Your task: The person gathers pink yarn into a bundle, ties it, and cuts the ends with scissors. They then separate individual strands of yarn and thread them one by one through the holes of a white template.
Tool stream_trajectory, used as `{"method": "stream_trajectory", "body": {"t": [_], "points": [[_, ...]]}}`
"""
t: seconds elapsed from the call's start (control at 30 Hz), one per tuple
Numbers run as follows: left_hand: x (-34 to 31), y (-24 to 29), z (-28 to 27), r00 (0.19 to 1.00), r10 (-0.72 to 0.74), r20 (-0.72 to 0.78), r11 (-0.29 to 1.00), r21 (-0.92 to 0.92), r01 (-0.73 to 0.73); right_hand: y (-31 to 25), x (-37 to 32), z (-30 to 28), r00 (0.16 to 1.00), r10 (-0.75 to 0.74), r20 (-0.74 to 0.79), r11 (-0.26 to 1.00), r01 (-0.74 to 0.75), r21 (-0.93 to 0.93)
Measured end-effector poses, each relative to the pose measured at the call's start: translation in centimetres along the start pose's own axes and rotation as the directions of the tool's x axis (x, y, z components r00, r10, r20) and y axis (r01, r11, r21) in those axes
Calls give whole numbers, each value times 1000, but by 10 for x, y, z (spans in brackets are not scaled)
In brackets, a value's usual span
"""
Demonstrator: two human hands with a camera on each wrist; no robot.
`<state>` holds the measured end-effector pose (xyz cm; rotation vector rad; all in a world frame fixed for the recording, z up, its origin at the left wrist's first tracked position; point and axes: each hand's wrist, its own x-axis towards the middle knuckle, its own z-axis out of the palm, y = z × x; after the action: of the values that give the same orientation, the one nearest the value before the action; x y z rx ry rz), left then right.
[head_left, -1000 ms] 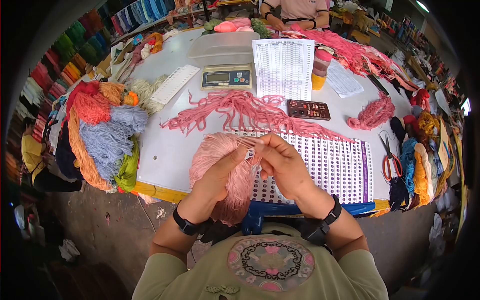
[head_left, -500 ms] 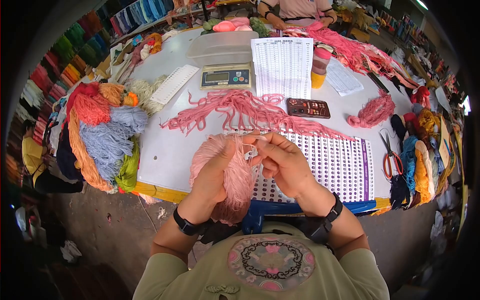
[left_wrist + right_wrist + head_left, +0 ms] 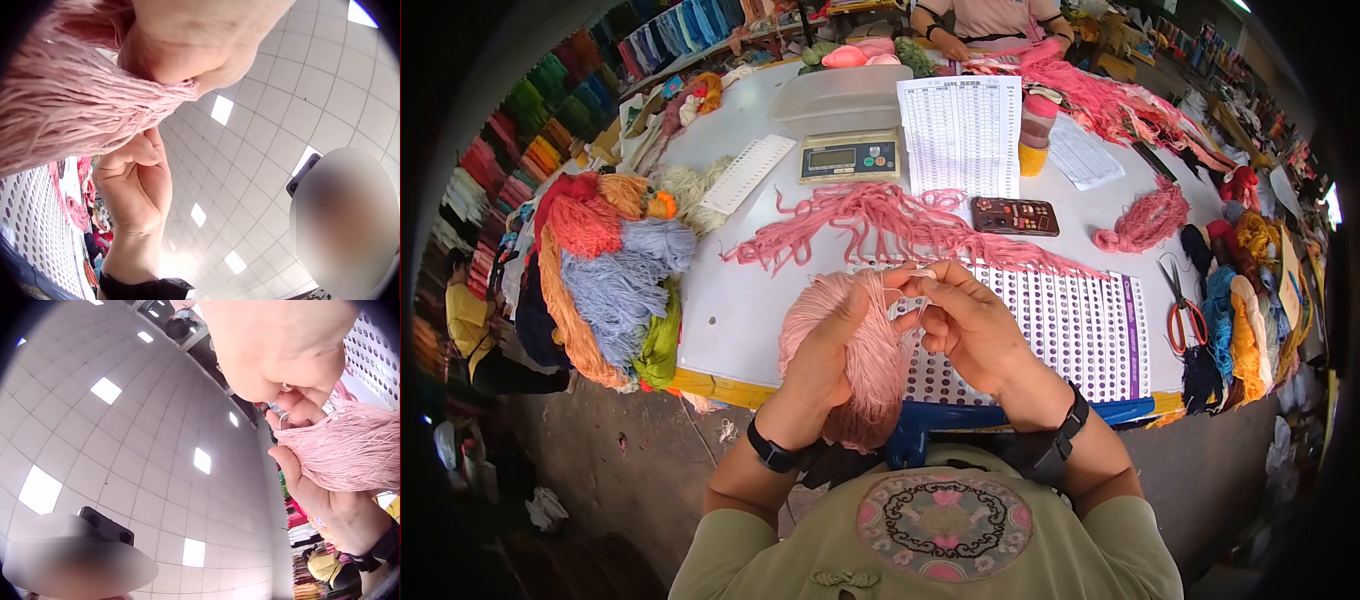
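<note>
A thick hank of pale pink yarn (image 3: 865, 350) hangs at the table's front edge, gathered at its top. The left hand (image 3: 825, 350) grips it near the top, thumb over the strands. Close beside it, the right hand (image 3: 975, 325) pinches a thin light strand between thumb and fingertips, its other fingers curled. In the right wrist view a white loop of thread shows at the right hand's (image 3: 294, 362) fingers, beside the gathered end of the pink yarn (image 3: 350, 447). The left wrist view shows the strands (image 3: 94, 100) bunched under the left hand (image 3: 194, 44).
Darker pink yarn strands (image 3: 870, 220) lie across the table, behind a perforated white board (image 3: 1040, 340). Around are a scale (image 3: 850, 157), a printed sheet (image 3: 962, 135), a phone (image 3: 1015, 217), red-handled scissors (image 3: 1186, 315) and colored hanks (image 3: 630, 280). Another person sits opposite.
The right hand's fingertips have shifted slightly around the thin strand at the top of the hank. The left hand has kept its grip, barely moving.
</note>
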<state>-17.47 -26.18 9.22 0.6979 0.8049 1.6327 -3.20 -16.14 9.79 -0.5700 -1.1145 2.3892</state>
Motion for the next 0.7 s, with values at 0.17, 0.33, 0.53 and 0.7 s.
{"method": "stream_trajectory", "body": {"t": [0.17,0.33,0.53,0.7], "points": [[-1,-1,-1,998,-43,48,997,69,39,4,-2,9,994,-109,-18,941,97,-325],[0,-1,6,999,-45,19,995,93,43,10,1,1,993,-119,23,928,119,-354],[1,-5,-2,999,-27,-19,999,44,28,7,-1,8,993,-119,-24,990,117,-74],[0,-2,5,999,-54,3,998,-17,54,7,-1,9,989,-145,-26,916,124,-381]]}}
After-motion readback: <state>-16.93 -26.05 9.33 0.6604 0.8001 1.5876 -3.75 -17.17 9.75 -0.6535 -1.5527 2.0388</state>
